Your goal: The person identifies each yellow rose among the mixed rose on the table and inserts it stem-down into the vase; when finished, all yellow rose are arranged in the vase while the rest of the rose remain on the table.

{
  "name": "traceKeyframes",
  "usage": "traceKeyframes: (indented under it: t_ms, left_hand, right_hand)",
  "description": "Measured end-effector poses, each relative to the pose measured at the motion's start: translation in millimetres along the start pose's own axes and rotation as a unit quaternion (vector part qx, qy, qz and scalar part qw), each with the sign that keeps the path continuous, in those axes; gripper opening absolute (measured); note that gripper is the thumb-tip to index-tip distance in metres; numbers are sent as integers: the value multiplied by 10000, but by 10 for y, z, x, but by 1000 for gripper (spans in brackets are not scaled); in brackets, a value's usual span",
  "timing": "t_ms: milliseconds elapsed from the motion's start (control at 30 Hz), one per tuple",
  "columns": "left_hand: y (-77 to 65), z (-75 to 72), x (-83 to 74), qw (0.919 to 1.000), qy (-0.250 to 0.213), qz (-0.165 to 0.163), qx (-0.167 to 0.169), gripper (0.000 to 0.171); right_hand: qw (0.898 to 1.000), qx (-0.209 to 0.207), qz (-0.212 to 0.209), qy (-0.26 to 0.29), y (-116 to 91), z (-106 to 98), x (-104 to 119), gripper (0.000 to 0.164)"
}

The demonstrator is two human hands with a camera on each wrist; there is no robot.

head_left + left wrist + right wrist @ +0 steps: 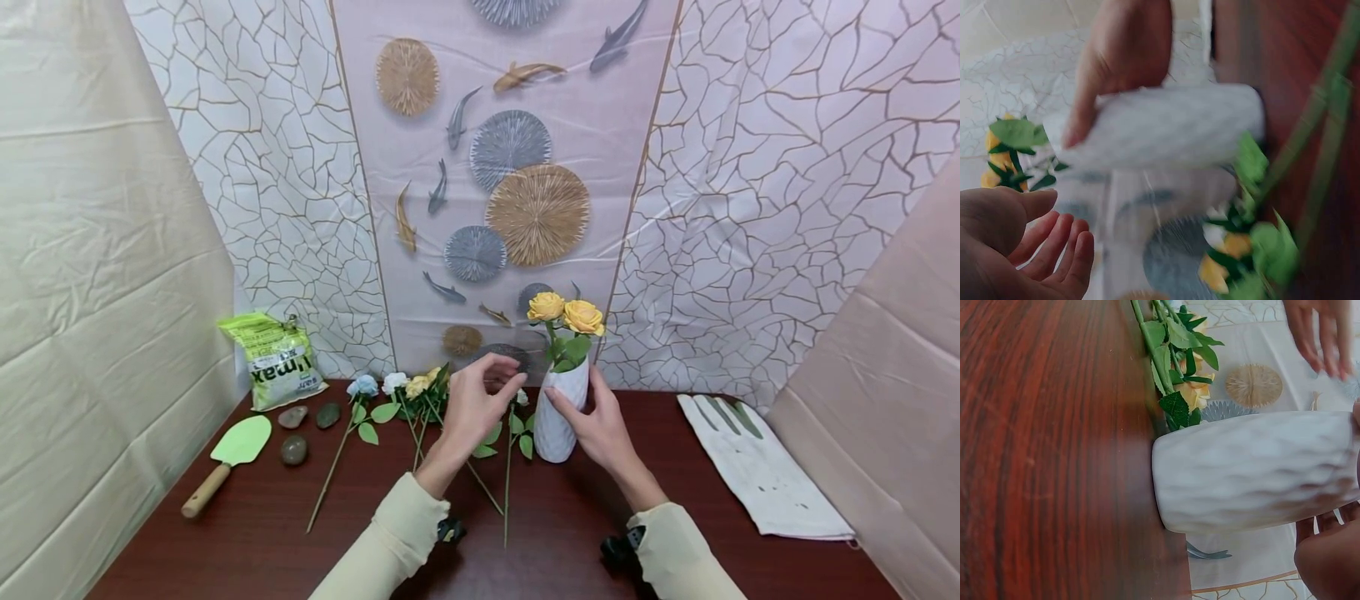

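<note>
A white textured vase [561, 421] stands slightly tilted on the dark wooden table, with yellow roses [582, 317] and green leaves rising from its mouth. My right hand [600, 421] grips the vase near its top, the thumb across the front and the fingers behind. Left of the vase, my left hand [483, 396] is raised with its fingers loosely bent and nothing in them. In the left wrist view that hand [1041, 250] is apart from the vase [1172, 125]. Below and behind it lie loose yellow and white flowers [420, 387] with long green stems.
A blue flower [363, 387] lies farther left. Three stones [294, 450], a green trowel [242, 442] with a wooden handle and a green-and-white bag [277, 362] are at the left. White gloves [765, 475] lie at the right. A patterned cloth wall [750, 208] stands behind the table.
</note>
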State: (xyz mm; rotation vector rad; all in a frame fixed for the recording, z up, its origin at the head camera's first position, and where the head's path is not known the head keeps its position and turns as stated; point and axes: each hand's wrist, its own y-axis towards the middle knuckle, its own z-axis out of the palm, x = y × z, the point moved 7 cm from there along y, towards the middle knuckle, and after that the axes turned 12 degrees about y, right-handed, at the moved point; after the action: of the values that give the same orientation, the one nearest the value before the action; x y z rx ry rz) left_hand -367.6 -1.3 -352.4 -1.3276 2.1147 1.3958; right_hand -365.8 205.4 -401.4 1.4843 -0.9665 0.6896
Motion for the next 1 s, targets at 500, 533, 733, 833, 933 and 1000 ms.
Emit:
traceKeyframes:
  t_ms: [500, 533, 733, 833, 933, 1000]
  left_hand:
    - [-355, -498, 1068, 9738, 1689, -1243, 877, 7]
    - [-366, -492, 1102, 9705, 1750, -1332, 986, 6]
    - [-475, -405, 1215, 9572, 1574, -1861, 1560, 7]
    - [-512, -376, 1231, 9574, 1350, -1962, 1636, 10]
    - [-519, -340, 1242, 9564, 1020, -2095, 1760, 14]
    - [-522, -308, 1259, 9527, 794, -2243, 1891, 17]
  right_hand:
    - [9996, 142, 187, 163, -65, 39, 302, 56]
    - [9995, 153, 196, 185, -69, 35, 295, 55]
    - [9995, 209, 166, 157, -88, 42, 298, 55]
    - [9996, 229, 122, 123, -85, 48, 318, 56]
    - [9996, 232, 73, 156, -72, 41, 331, 54]
    - [9995, 217, 58, 202, -68, 29, 334, 53]
